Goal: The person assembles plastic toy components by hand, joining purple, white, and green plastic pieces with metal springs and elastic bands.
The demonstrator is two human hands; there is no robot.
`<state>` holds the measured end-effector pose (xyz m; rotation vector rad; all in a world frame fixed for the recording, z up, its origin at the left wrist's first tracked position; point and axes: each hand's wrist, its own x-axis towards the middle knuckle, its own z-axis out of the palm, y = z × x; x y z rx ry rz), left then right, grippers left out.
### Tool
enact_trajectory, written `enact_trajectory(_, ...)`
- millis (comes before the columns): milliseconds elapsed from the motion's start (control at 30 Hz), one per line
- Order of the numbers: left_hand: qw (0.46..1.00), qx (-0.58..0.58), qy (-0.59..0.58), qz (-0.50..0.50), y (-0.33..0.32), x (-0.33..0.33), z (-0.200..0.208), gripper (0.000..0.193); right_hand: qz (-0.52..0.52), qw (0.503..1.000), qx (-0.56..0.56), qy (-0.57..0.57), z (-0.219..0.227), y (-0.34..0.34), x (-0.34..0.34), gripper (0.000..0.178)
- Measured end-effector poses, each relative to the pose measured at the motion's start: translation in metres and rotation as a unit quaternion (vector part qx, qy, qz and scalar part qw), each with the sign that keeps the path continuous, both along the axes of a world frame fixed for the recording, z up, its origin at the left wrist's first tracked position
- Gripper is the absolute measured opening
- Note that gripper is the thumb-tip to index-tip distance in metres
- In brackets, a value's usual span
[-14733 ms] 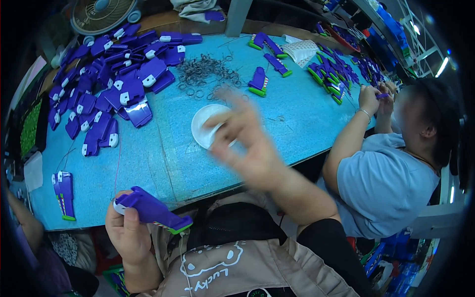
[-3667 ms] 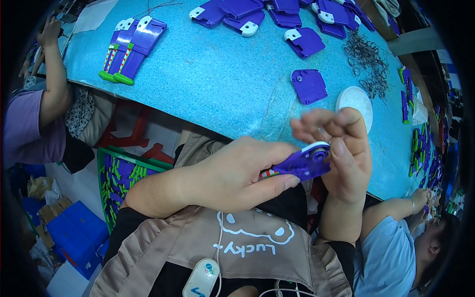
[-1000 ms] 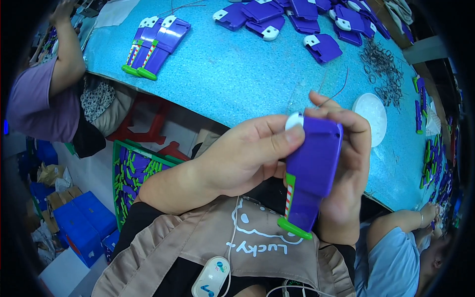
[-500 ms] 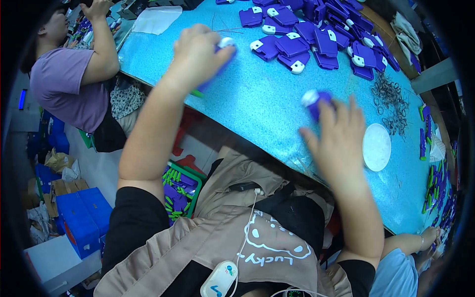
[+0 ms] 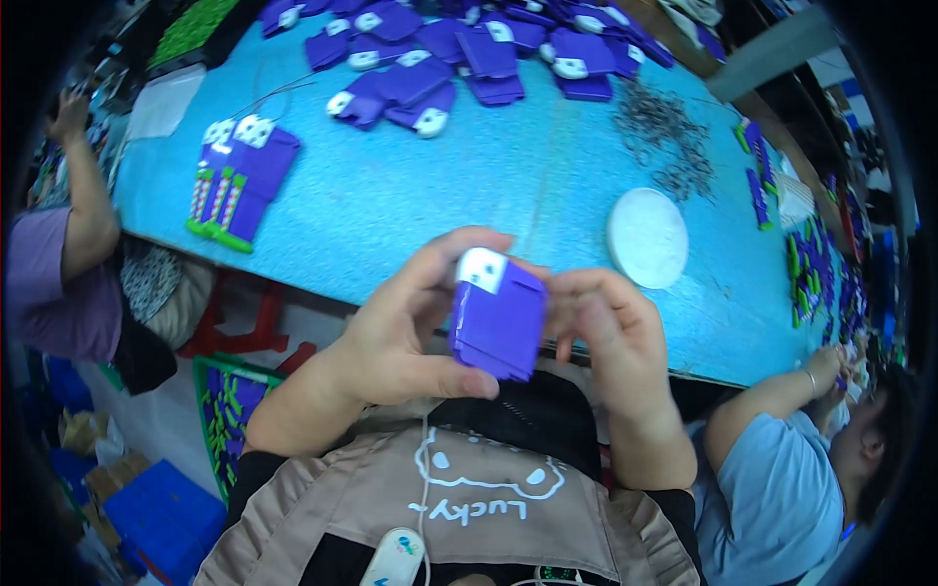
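Since the left hand [image 5: 401,337] grips it by its edges, the purple-and-white plastic shell [image 5: 500,324] could slip. Whether the right hand [image 5: 618,337] grasps anything, I cannot tell.

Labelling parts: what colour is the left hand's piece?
The piece is purple with a white corner; head view.

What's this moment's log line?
left hand: holds purple-and-white piece | right hand: beside it, contact unclear | table: white dish, gray rings, purple pile

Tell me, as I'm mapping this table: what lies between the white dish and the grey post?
A heap of dark rings lies there, in the head view.
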<state>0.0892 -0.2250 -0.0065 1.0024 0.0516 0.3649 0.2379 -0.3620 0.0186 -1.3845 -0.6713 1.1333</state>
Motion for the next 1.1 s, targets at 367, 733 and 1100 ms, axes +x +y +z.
enact_trajectory(367,0.959,0.176,0.207,0.080,-0.007,-0.003,0.000,0.075,0.014,0.953,0.015,-0.301,-0.007,0.020,0.003,0.024)
enact_trajectory(733,0.975,-0.173,0.130,-0.041,-0.012,0.002,0.011,0.046,-0.246,0.576,-0.460,-0.630,-0.025,-0.055,0.248,0.041)
enact_trajectory(1100,0.986,-0.080,0.125,0.071,-0.027,0.025,0.011,0.035,-0.252,0.932,0.185,-0.180,0.005,-0.023,0.041,0.022)
